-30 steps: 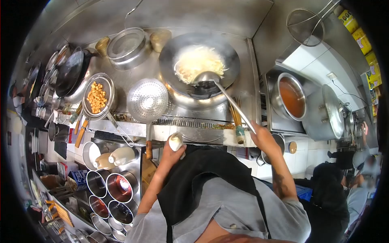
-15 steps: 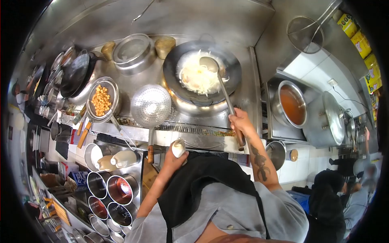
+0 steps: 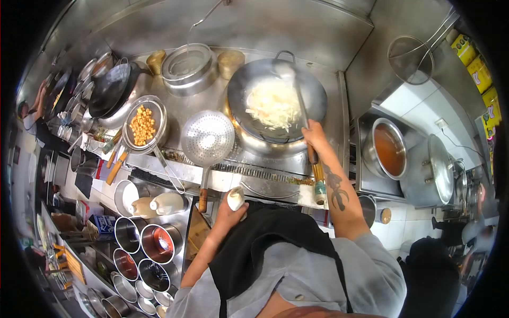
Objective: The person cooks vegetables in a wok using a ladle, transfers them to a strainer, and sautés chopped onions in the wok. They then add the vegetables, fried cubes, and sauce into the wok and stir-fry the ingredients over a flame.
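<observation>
My right hand (image 3: 314,134) is closed around the handle of a long ladle (image 3: 301,98). The ladle's blurred bowl lies at the far side of a dark wok (image 3: 241,119), beyond a heap of pale shredded food (image 3: 273,102). My left hand (image 3: 228,214) grips a bunched white cloth (image 3: 235,199) near the stove's front edge. Left of the wok, a perforated skimmer (image 3: 208,139) rests with its wooden handle pointing toward me. A strainer holding golden cubes (image 3: 142,126) sits farther left.
A pot of reddish-brown liquid (image 3: 389,150) and a large lidded pot (image 3: 432,172) stand at right. Sauce pots (image 3: 157,245) and two bottles (image 3: 168,203) are at lower left. A bamboo brush (image 3: 319,191) lies beside my right forearm. Other people appear at both sides.
My right hand has moved forward with the ladle, whose bowl went from the near side of the wok to its far side. The left hand still grips the cloth. The view has shifted slightly.
</observation>
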Demonstrator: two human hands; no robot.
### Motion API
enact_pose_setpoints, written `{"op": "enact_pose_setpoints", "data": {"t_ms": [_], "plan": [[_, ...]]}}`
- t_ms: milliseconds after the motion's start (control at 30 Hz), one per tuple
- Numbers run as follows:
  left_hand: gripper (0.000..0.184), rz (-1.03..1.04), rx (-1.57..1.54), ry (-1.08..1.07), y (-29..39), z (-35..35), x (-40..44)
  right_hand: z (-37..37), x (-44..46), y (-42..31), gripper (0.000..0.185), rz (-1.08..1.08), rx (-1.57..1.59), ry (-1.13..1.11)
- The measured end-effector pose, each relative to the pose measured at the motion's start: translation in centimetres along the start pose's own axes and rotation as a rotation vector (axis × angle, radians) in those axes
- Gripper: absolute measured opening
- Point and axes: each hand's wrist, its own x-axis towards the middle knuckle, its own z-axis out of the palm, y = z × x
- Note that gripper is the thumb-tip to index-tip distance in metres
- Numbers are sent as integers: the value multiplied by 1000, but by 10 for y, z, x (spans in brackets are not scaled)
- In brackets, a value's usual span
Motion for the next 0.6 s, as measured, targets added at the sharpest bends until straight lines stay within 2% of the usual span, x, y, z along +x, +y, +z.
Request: {"op": "enact_pose_setpoints", "data": {"t_ms": [100, 200, 333, 433, 600], "plan": [[61, 3, 19, -12, 3, 1, 0, 25, -16, -26, 21, -91, -164, -63], [62, -30, -1, -22, 2, 2, 1, 18, -58, -43, 28, -169, -435, -125], [61, -38, -45, -19, -7, 0, 2, 0, -106, -4, 43, -277, -638, -100], [60, -5, -43, -5, -6, 1, 4, -46, -139, -12, 47, -233, -650, -145], [61, 13, -31, -36, 2, 4, 10, -89, -176, -14, 49, -329, -554, -63]]}}
